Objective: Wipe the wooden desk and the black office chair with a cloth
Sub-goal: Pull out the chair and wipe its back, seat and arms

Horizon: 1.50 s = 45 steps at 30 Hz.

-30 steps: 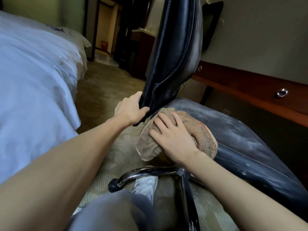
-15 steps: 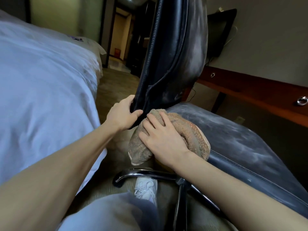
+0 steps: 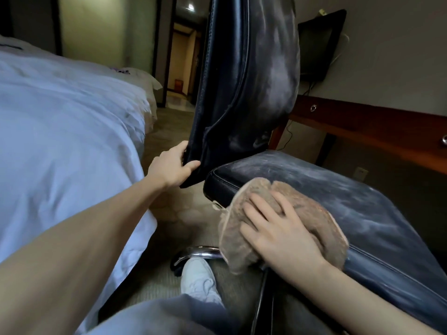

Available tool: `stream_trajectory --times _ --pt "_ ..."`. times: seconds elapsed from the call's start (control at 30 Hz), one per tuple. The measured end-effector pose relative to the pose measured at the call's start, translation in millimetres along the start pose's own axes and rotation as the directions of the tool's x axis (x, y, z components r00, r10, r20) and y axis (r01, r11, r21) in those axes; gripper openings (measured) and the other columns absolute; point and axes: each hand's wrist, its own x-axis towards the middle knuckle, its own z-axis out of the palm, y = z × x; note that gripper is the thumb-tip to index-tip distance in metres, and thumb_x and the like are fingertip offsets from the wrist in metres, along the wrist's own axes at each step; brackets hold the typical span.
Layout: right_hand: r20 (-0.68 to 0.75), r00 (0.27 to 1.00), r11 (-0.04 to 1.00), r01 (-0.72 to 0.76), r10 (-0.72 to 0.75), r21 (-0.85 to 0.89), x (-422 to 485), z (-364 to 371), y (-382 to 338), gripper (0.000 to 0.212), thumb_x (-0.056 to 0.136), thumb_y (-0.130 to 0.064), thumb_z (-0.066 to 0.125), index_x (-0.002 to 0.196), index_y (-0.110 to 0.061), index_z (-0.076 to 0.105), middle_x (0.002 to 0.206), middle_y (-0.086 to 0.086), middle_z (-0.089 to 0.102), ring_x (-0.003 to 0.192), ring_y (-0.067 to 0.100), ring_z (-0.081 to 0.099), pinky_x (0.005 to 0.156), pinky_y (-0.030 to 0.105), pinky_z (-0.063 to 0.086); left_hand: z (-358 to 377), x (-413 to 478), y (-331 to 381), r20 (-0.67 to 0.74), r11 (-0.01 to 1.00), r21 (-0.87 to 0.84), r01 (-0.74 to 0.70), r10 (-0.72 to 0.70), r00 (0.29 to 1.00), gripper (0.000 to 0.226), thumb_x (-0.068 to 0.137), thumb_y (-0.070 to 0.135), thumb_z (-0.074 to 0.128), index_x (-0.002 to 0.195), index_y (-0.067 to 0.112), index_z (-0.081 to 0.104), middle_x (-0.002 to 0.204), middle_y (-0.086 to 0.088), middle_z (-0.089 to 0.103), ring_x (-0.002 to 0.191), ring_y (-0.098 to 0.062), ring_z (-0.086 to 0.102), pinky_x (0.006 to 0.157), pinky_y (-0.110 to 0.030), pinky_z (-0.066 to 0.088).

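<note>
Along your left, bed (image 3: pixel 60 141): white bedding fills that whole side; it is no part of your job.
chair (image 3: pixel 362 201): the black office chair stands right in front of you, seen from low down. You look to be partway through it. Pale dusty smears lie across the seat top and up the backrest (image 3: pixel 261 81), so most of its surface seems to need more passes.
desk (image 3: pixel 375 124): the wooden desk runs along the wall behind the chair, well apart from both your hands. Only its front edge and drawer pulls show. The top is hidden, so you cannot tell from here whether it has been wiped.
cloth (image 3: pixel 324 228): a brown towel is bunched over the near side edge of the seat, with part of it hanging below that edge.
right hand (image 3: pixel 278 233): it lies on top of the cloth, fingers spread and nearly straight, pressing the cloth against the seat edge rather than clutching it.
left hand (image 3: pixel 169 165): fingers and thumb are curled round the lower corner of the backrest, gripping it, likely to steady the chair while you rub.
chrome leg (image 3: pixel 200 252): it curves out under the seat's near edge, just above your shoe (image 3: pixel 198 281).
left to do: by my reading, the rest of the seat, the backrest, and the desk unless its hidden top is already clean.
</note>
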Motion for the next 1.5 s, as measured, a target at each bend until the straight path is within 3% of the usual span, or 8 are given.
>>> stream_trajectory --times 0.07,0.23,0.53,0.67,0.87,1.17,1.37,1.5 --pt "-0.063 0.998 1.000 0.005 -0.006 -0.019 -28 7 6 0.012 0.090 -0.018 0.064 0.098 -0.018 0.073 0.130 0.016 0.066 0.133 0.037 0.054 0.113 0.060 0.035 1 3 -3 0.025 0.999 -0.039 0.004 -0.003 1.000 0.044 0.099 0.038 0.065 0.141 0.032 0.052 0.136 0.000 0.066 0.128 -0.032 0.059 0.111 -0.052 0.043" --pt "-0.107 0.993 0.997 -0.053 0.048 -0.050 -61 4 14 0.030 0.091 -0.014 0.041 0.096 -0.017 0.071 0.130 0.015 0.065 0.134 0.036 0.054 0.111 0.059 0.029 3 3 -3 0.019 0.995 -0.097 0.013 -0.011 1.000 0.047 0.099 0.034 0.067 0.144 0.031 0.052 0.138 -0.001 0.065 0.129 -0.030 0.058 0.111 -0.051 0.044" --pt "-0.064 0.998 0.999 -0.017 0.014 -0.046 -29 3 11 0.025 0.091 -0.017 0.054 0.111 -0.017 0.068 0.133 0.017 0.061 0.135 0.038 0.050 0.117 0.060 0.028 8 0 1 -0.015 0.994 -0.105 -0.011 0.010 1.000 0.046 0.099 0.026 0.066 0.143 0.026 0.052 0.135 -0.004 0.067 0.128 -0.029 0.060 0.109 -0.041 0.046" --pt "-0.017 1.000 1.000 0.013 -0.013 -0.029 21 1 -5 0.035 0.089 -0.020 0.042 0.114 -0.019 0.066 0.132 0.016 0.060 0.134 0.037 0.050 0.116 0.059 0.033 6 -3 2 -0.012 0.997 -0.069 -0.025 0.025 1.000 0.045 0.099 0.025 0.066 0.142 0.024 0.052 0.135 -0.005 0.068 0.127 -0.030 0.060 0.109 -0.044 0.046" --pt "0.091 0.996 1.000 -0.015 0.017 -0.016 105 3 -32 0.035 0.102 -0.022 0.048 0.136 -0.019 0.056 0.147 0.017 0.043 0.149 0.038 0.024 0.123 0.062 0.011 -1 -7 12 -0.004 0.993 0.089 -0.076 0.077 0.997 0.039 0.098 0.025 0.066 0.133 0.016 0.054 0.125 -0.011 0.071 0.118 -0.037 0.063 0.099 -0.047 0.049" --pt "-0.004 0.999 0.998 -0.040 0.040 -0.038 103 6 -36 0.031 0.104 -0.020 0.047 0.130 -0.018 0.062 0.147 0.016 0.048 0.149 0.040 0.025 0.124 0.062 0.008 -3 -18 21 -0.011 0.986 0.166 -0.030 0.032 0.999 0.039 0.097 0.033 0.066 0.129 0.016 0.051 0.120 -0.013 0.070 0.110 -0.039 0.065 0.095 -0.053 0.052" --pt "-0.177 0.975 0.988 -0.114 0.132 0.107 24 8 -5 0.015 0.095 -0.021 0.062 0.105 -0.022 0.073 0.121 0.008 0.065 0.130 0.031 0.052 0.117 0.055 0.032 1 -12 17 -0.025 0.977 0.214 -0.012 0.018 1.000 0.044 0.098 0.040 0.065 0.134 0.024 0.047 0.127 -0.012 0.070 0.114 -0.039 0.066 0.096 -0.055 0.053" --pt "-0.222 0.963 0.983 -0.129 0.155 0.127 -35 13 16 0.014 0.093 -0.019 0.057 0.095 -0.021 0.071 0.118 0.010 0.068 0.126 0.032 0.057 0.112 0.053 0.035 3 -4 9 -0.023 0.964 0.263 -0.033 0.040 0.999 0.043 0.098 0.043 0.064 0.131 0.023 0.047 0.122 -0.014 0.071 0.110 -0.042 0.067 0.089 -0.053 0.054"
